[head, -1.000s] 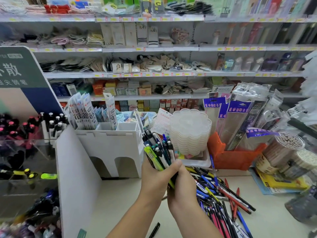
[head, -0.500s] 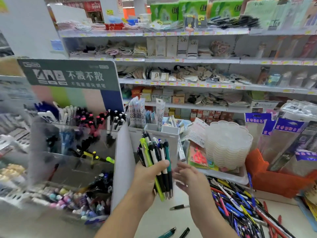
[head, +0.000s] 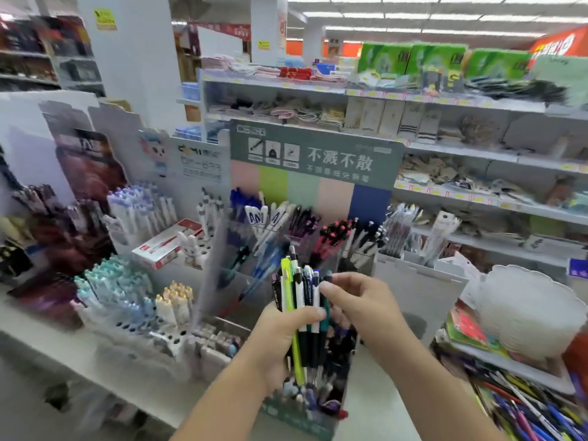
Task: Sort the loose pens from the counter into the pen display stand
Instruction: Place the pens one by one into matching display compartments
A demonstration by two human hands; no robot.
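Note:
My left hand (head: 280,342) grips a bundle of pens (head: 300,300) upright, among them a yellow-green one and several black-and-white ones. My right hand (head: 359,300) reaches in from the right and its fingertips pinch the top of a dark green pen at the bundle's right side. Both hands hover in front of the pen display stand (head: 305,237), a clear tiered rack with a green header card and rows of blue, black and pink-capped pens. A heap of loose pens (head: 534,409) lies on the counter at the lower right.
Other pen racks (head: 127,291) with pale blue and yellow caps stand left of the stand. A white cardboard holder (head: 420,281) and a stack of clear plastic trays (head: 525,313) sit to the right. Store shelves (head: 445,103) run behind.
My view swung left from the loose pens to face the display stand. The left hand carried the bundle along, and the right hand moved from under the bundle to its top.

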